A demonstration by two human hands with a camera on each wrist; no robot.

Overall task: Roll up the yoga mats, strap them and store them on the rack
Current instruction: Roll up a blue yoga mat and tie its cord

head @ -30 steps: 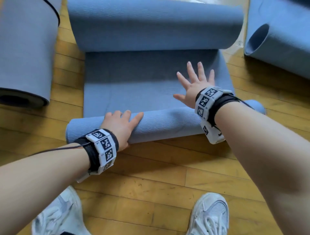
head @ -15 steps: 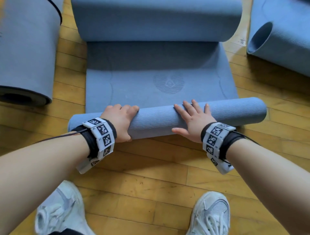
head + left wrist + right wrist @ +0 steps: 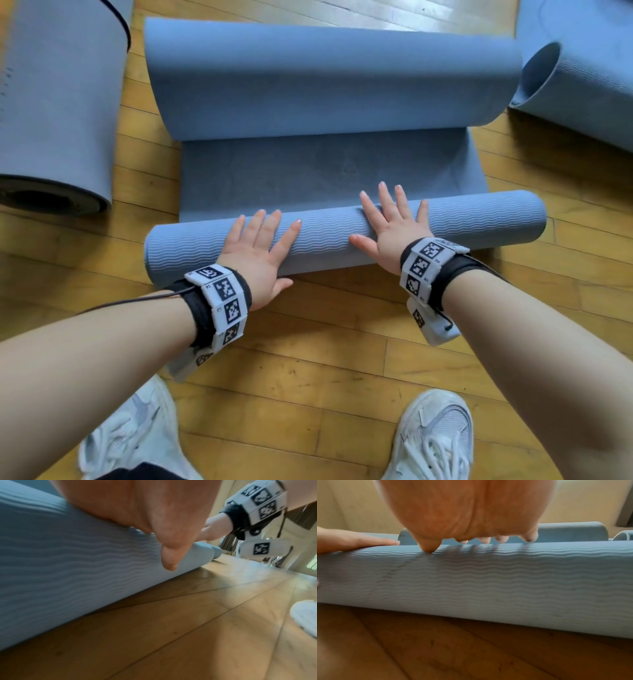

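A blue yoga mat (image 3: 322, 171) lies on the wooden floor in front of me. Its near end is wound into a tight ribbed roll (image 3: 329, 236) (image 3: 72, 566) (image 3: 488, 582), and its far end curls up in a big loose roll (image 3: 329, 78). My left hand (image 3: 255, 246) (image 3: 145, 509) lies flat on the left part of the near roll with straight fingers. On the right part my right hand (image 3: 390, 222) (image 3: 462, 511) presses palm down, fingers spread and reaching past the top of the roll. Neither hand grips the mat.
A rolled mat with a dark rim (image 3: 58, 113) lies at the left, and another loosely rolled blue mat (image 3: 579, 75) at the right. My white shoes (image 3: 137, 431) (image 3: 435, 438) stand on the floor (image 3: 325, 342) close behind the roll.
Both hands went from curled over the near roll to flat with straight fingers on top of it. The roll has moved forward, and less flat mat shows before the far curl.
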